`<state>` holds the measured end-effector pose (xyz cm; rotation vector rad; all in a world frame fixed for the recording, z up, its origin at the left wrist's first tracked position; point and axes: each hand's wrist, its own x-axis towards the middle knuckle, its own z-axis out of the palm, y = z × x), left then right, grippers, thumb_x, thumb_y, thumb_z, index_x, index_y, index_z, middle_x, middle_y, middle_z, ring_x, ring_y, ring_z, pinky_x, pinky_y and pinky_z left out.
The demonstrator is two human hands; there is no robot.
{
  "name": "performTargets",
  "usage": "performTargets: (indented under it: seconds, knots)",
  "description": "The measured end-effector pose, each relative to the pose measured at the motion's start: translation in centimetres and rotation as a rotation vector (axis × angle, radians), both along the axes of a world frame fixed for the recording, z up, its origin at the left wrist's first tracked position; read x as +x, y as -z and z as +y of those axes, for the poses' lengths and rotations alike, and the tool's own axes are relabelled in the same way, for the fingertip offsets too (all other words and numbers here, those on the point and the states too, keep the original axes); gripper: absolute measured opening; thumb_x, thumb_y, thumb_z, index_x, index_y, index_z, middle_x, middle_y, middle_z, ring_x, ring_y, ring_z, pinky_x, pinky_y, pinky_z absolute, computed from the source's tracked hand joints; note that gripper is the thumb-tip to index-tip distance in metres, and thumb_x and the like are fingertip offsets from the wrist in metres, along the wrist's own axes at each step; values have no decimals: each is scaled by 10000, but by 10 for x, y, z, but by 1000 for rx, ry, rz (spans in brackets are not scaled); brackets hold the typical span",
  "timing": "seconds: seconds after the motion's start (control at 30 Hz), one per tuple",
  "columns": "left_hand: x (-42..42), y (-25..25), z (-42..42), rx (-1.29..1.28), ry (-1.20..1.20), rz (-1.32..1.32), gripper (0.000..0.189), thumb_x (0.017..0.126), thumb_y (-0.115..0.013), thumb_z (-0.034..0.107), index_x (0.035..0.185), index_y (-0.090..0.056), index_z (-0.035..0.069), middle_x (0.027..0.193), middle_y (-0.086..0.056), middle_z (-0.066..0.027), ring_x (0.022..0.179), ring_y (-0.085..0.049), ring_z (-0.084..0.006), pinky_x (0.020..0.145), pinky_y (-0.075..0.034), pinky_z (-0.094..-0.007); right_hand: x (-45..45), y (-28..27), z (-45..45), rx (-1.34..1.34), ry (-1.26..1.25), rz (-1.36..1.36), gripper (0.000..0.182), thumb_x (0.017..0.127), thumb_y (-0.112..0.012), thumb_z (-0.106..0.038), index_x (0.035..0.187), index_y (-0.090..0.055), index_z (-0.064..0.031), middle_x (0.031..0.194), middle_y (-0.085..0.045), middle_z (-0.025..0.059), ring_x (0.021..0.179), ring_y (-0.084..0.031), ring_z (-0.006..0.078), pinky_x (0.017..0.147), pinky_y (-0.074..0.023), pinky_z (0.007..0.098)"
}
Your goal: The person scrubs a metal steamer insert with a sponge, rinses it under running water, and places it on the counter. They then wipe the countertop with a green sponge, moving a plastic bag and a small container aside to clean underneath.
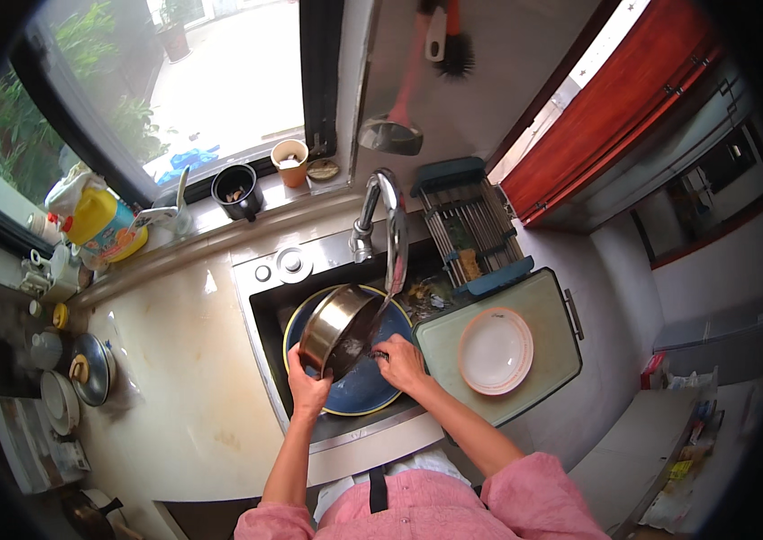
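My left hand grips the rim of a stainless steel pot, which is tilted on its side with its opening towards the right. Water runs from the chrome faucet down at the pot's mouth. Below the pot, a blue basin with a yellow rim sits in the sink. My right hand is beside the pot's opening, fingers closed on a small dark scrubber; its exact kind is hard to tell.
Right of the basin, a white bowl with an orange rim rests on a pale green board. Behind it is a metal drying rack. A black mug, an orange cup and a yellow detergent jug line the windowsill. A lidded pan stands left.
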<state>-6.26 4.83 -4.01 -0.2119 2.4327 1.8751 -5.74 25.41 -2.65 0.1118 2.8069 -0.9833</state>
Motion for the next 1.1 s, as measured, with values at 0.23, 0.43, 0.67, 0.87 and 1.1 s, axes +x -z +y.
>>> performTargets:
  seconds: [0.23,0.43,0.67,0.87,1.1]
  knots:
    - [11,1,12,-408,-110,321,720,627,-792,32,1252,-434,34,1167,-527,-179,1086,-537,-359,933,-455,-383,19,3,-8,-35,46,7,171,759,-640,-112,915,-710,-114,911,-597,129,846,-611,338,725,-500,427]
    - [10,8,5,-650,-30,546,725,627,-795,25,1252,-428,27,1210,-512,-202,1131,-506,-385,975,-418,-416,24,0,-14,-75,36,67,150,757,-649,-106,894,-710,-102,862,-594,133,804,-607,339,707,-493,418]
    - [5,-6,15,-281,-240,126,609,666,-810,107,1161,-466,20,1029,-564,-123,982,-570,-279,871,-448,-360,31,-4,-12,-128,66,50,172,767,-660,-109,932,-703,-98,892,-611,116,810,-614,320,709,-497,399]
    - [7,21,3,608,-404,-392,385,770,-647,99,1108,-462,93,1002,-566,-45,870,-580,-178,621,-560,-411,34,-17,-9,-278,201,113,162,760,-683,-103,920,-701,-85,882,-620,110,800,-616,287,693,-489,360]
    - [16,44,4,926,-395,-483,570,708,-544,-38,1259,-446,70,1169,-550,-120,1007,-591,-287,827,-530,-522,25,-38,9,-312,307,248,176,738,-703,-88,911,-701,-54,862,-637,104,793,-621,266,707,-490,333]
